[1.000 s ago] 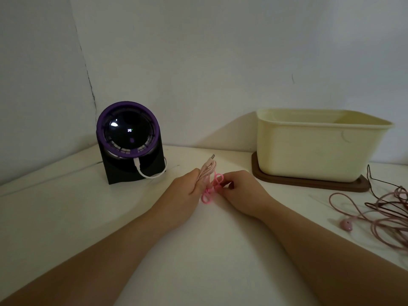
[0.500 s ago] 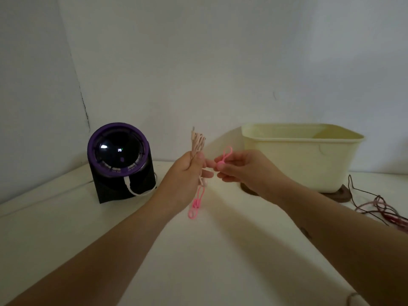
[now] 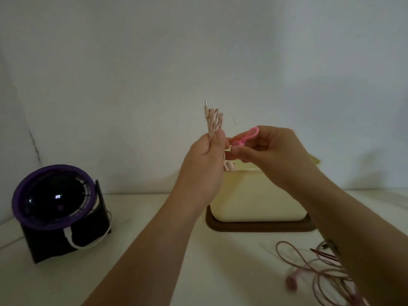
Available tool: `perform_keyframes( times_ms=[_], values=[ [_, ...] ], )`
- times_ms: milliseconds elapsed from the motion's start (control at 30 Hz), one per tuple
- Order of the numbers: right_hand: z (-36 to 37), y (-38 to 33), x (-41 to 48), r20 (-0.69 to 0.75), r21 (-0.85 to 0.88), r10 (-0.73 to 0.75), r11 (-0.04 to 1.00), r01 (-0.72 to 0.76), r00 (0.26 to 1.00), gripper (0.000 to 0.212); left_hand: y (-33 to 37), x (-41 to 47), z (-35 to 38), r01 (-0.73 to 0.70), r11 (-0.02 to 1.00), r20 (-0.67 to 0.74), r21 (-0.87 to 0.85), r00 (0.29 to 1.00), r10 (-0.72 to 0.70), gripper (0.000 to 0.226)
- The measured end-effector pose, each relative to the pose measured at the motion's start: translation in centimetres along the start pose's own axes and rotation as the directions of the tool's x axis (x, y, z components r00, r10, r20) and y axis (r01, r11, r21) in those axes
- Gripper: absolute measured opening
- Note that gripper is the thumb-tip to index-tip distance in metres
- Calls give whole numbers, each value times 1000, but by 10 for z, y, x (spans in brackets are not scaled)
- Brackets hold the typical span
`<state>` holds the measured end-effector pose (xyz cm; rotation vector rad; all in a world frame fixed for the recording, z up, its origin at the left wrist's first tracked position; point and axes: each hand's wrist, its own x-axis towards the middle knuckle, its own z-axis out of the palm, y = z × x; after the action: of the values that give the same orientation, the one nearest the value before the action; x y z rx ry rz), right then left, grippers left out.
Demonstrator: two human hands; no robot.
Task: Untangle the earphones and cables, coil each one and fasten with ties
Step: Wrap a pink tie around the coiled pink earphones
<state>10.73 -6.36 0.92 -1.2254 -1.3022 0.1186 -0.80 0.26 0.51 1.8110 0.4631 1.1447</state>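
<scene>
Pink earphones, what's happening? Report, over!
Left hand grips coiled pink earphones, raised. Right hand pinches pink tie beside them, not yet fastened. Nothing blocking.

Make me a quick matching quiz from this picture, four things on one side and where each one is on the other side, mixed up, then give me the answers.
Things:
1. coiled pale pink cable
2. bright pink tie
3. cream tub
4. tangled earphones

Places:
A. on the brown tray
B. loose on the table, lower right
C. gripped upright in the left hand
D. pinched in the right hand

Pairs: 1-C, 2-D, 3-A, 4-B
</scene>
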Motion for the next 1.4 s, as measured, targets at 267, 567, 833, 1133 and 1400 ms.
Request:
perform_keyframes(
  times_ms=[267, 567, 833, 1133, 1400],
  values=[
    [-12, 17, -1, 52, -105, 48, 994, -43, 997, 6, -20, 3, 20, -102, 955, 24, 277, 995, 100, 34],
    [-9, 18, -6, 49, -236, 93, 969, -79, 994, 17, -26, -5, 19, -176, 892, 15, 417, 982, 187, 26],
    [-45, -7, -6, 77, -191, 164, 970, -147, 983, 5, -14, 4, -8, -88, 955, 50, 283, 996, 77, 34],
    [-34, -20, -11, 238, -414, 136, 910, -26, 962, 19, -17, 2, -27, 201, 931, 395, 305, 863, -315, 34],
    [-7, -9, -19, 329, -431, 73, 899, 80, 942, 2, -9, -7, -17, 158, 913, 567, 376, 740, -362, 39]
  ],
)
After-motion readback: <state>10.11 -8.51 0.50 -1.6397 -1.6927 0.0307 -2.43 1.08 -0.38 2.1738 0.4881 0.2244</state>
